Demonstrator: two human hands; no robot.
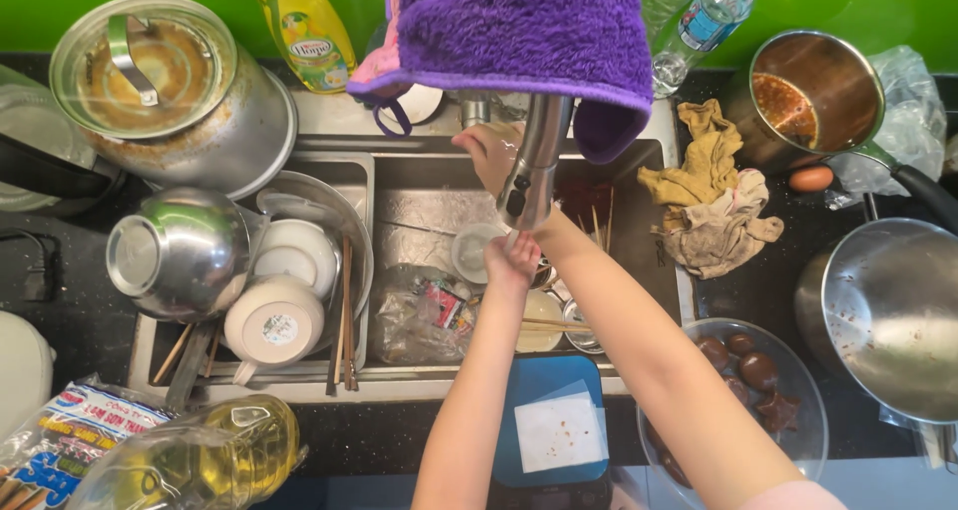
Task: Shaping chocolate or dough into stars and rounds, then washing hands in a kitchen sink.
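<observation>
Both hands (504, 206) under the faucet (532, 161), over the sink (419, 211)

From my remote seat, the faucet (529, 166) reads as brushed metal with a dull satin sheen, and a fluffy purple terry towel (519, 31) drapes over it. The sink (419, 206) is stainless steel, wet and streaky. My left hand (512, 260) is bare skin beside it. The upturned mixing bowl (180, 254) is polished, mirror-bright metal; the white bowls (277, 315) look like glazed ceramic. Chopsticks (346, 315) are matt wood. The rags (714, 206) are crumpled, rough tan cloth. The countertop (758, 290) is dark, speckled, glossy stone.
</observation>
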